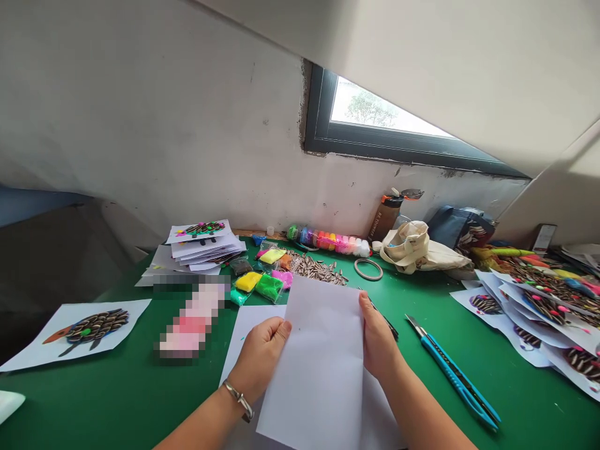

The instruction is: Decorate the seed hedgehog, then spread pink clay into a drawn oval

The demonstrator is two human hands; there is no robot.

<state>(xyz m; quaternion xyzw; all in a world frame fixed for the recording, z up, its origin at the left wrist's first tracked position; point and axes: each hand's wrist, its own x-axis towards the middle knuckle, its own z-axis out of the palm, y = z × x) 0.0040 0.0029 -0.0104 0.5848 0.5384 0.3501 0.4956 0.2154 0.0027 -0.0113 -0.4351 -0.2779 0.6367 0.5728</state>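
Observation:
A blank white sheet of paper (323,356) is held up in front of me, with a crease near its right side. My left hand (265,350) pinches its left edge, thumb on the front. On the right edge, my right hand (379,337) grips with the thumb on top and the fingers hidden behind. Beneath it, more white paper (239,331) lies on the green table (94,406). A blue utility knife (457,375) with its blade out rests to the right of my right hand. A dark thin object (391,326) is partly hidden behind that hand.
Packets of coloured clay (269,286) and sunflower seeds (319,267) lie beyond the paper. A tape ring (368,269), a cloth bag (412,247) and a bottle (387,215) stand near the wall. Paper stacks with seed pictures sit left (201,247) and right (539,319).

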